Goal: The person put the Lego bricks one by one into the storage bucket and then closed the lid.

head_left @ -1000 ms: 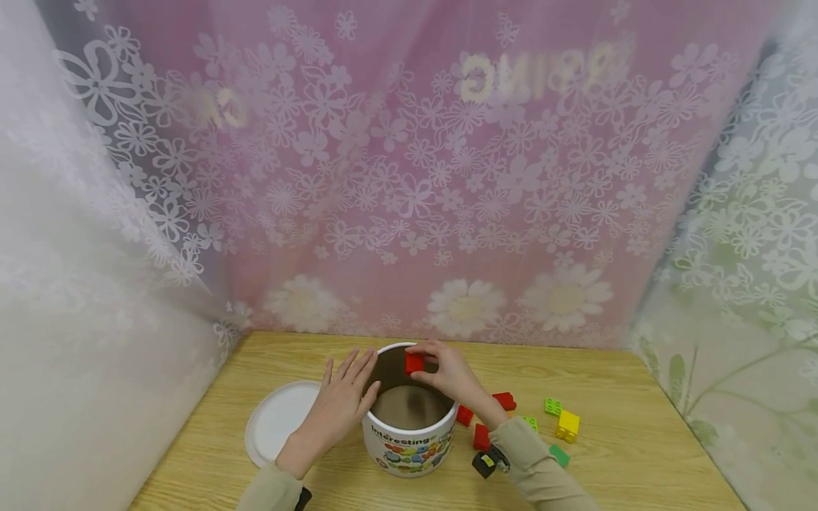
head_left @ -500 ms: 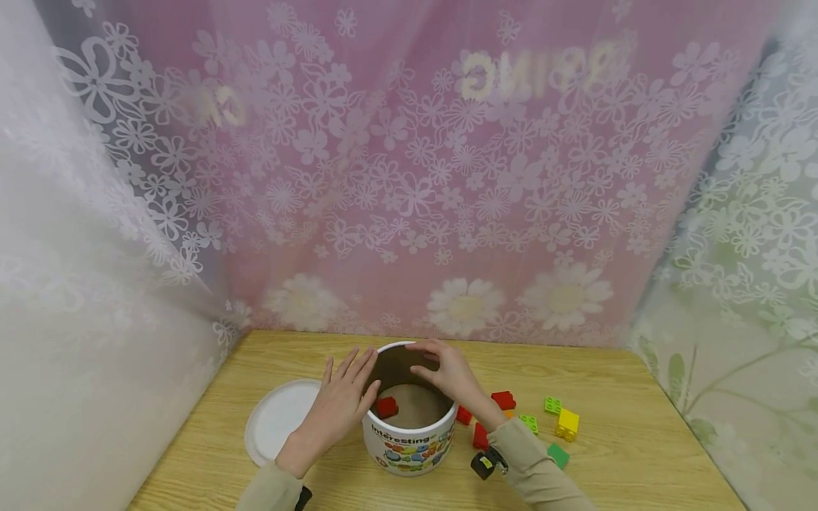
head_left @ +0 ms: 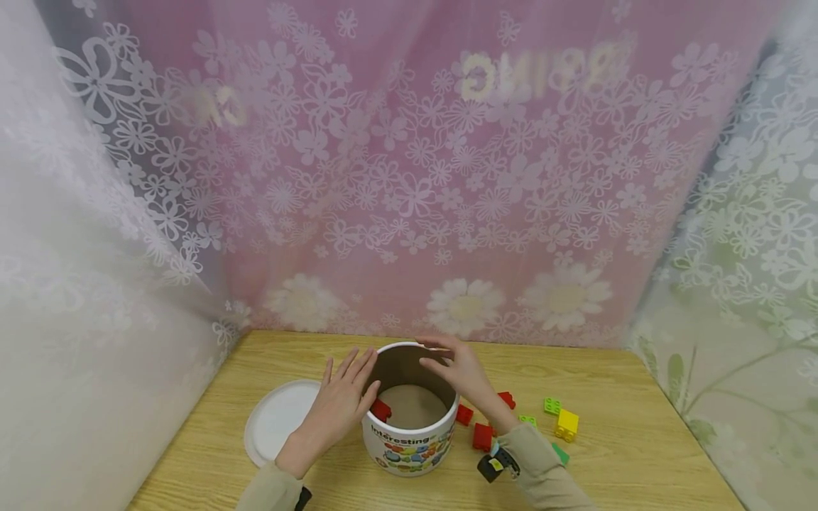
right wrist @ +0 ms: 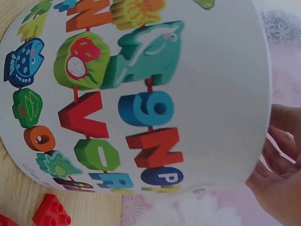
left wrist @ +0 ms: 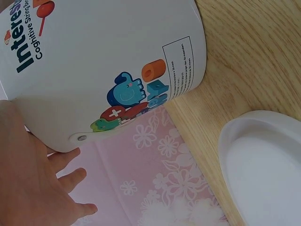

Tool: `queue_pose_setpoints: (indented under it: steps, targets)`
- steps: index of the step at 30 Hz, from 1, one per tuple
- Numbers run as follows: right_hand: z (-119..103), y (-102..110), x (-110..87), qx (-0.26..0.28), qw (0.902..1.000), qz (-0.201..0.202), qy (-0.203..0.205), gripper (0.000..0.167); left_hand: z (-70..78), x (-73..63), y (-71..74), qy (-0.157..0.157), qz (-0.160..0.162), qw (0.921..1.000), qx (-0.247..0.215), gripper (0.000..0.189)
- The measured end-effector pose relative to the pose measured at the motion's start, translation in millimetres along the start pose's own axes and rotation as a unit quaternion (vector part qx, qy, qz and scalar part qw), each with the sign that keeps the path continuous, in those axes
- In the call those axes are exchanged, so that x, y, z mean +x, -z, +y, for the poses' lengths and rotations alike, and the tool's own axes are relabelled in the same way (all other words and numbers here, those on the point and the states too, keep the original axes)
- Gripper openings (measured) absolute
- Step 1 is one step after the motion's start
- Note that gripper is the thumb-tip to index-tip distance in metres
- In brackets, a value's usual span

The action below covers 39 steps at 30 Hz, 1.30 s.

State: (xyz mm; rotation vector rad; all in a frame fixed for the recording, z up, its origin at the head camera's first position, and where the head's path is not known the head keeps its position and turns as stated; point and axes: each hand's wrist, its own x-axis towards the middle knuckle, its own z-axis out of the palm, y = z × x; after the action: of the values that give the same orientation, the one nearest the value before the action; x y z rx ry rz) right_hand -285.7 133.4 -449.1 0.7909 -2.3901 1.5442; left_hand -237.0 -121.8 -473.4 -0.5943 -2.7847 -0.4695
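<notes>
A white printed bucket (head_left: pixel 409 447) stands upright on the table with its top uncovered. Inside it, against the near left wall, lies a red brick (head_left: pixel 381 410), partly hidden by the rim. My left hand (head_left: pixel 341 401) rests on the bucket's left rim with its fingers extended; the left wrist view shows that hand (left wrist: pixel 37 179) spread against the bucket's side. Over the right rim is my right hand (head_left: pixel 463 369), its fingers loosely bent around no object. In the right wrist view, the right hand (right wrist: pixel 282 165) shows at the bucket's edge.
A white lid (head_left: pixel 281 422) lies left of the bucket. To the right are red bricks (head_left: pixel 483 436), a yellow brick (head_left: pixel 566 424), a light green brick (head_left: pixel 552 406) and a darker green piece (head_left: pixel 560 453). A patterned curtain (head_left: pixel 415 177) hangs behind the table.
My right hand let go of the red brick, which dropped into the bucket and shifted toward its near left wall. The right hand then drew back slightly right. My left hand stayed still.
</notes>
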Motion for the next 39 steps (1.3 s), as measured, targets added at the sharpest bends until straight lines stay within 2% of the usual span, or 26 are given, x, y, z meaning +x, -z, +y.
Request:
queue_pose_setpoints:
  steps: [6, 13, 18, 23, 30, 39]
  targets:
    - [-5.3, 8.2, -5.9, 0.03, 0.9993, 0.019, 0.013, 0.039, 0.3, -0.6, 0.3, 0.002, 0.0, 1.0, -0.004, 0.06]
    - [3.6, 24.4, -17.1, 0.039, 0.998, 0.038, 0.031, 0.038, 0.8, -0.8, -0.4, -0.001, 0.0, 1.0, -0.007, 0.06]
    - [12.0, 40.0, -29.0, 0.03, 0.998, 0.051, 0.02, 0.037, 0.5, -1.5, -0.1, -0.003, 0.001, 0.9999, -0.01, 0.06]
    - [17.6, 55.3, -41.6, 0.018, 0.9981, 0.059, -0.009, 0.039, -1.4, -2.0, -1.5, 0.001, -0.003, 1.0, -0.006, 0.06]
    - [26.7, 75.6, -56.9, -0.014, 0.9967, 0.079, -0.013, 0.04, -2.4, -2.4, -2.4, 0.0, 0.001, 1.0, -0.001, 0.061]
    - [42.6, 108.1, -85.6, -0.057, 0.9914, 0.114, -0.033, 0.039, -1.9, -2.7, -1.5, -0.001, -0.001, 1.0, -0.001, 0.061]
